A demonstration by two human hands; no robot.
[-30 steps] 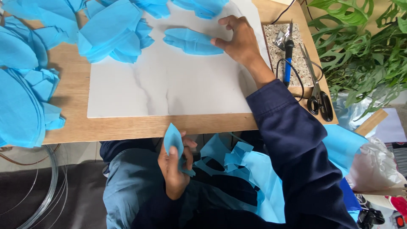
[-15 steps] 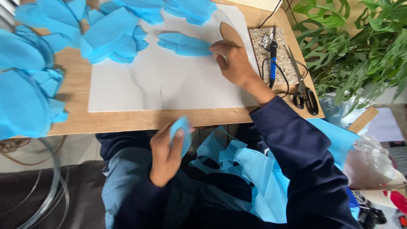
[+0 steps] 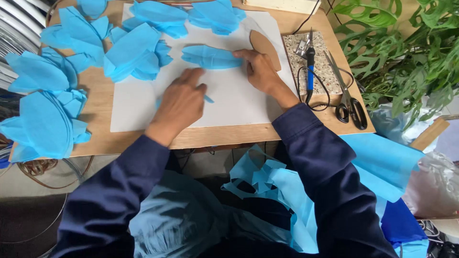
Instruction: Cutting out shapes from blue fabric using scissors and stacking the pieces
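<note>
Left hand [image 3: 180, 101]: flat, palm down on small blue piece [image 3: 208, 99] | right hand [image 3: 260, 70]: fingers pressing blue petal [image 3: 210, 57] | white sheet [image 3: 239, 102] beneath

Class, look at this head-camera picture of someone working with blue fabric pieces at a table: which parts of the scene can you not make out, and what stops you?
- Small blue piece under the left hand: mostly covered by the hand, shape unclear.
- Brown template: lower end hidden by the right hand.
- Blue petals at the far side: cut off by the top edge.
- Tool tip on the speckled tile: too small to tell.
</note>
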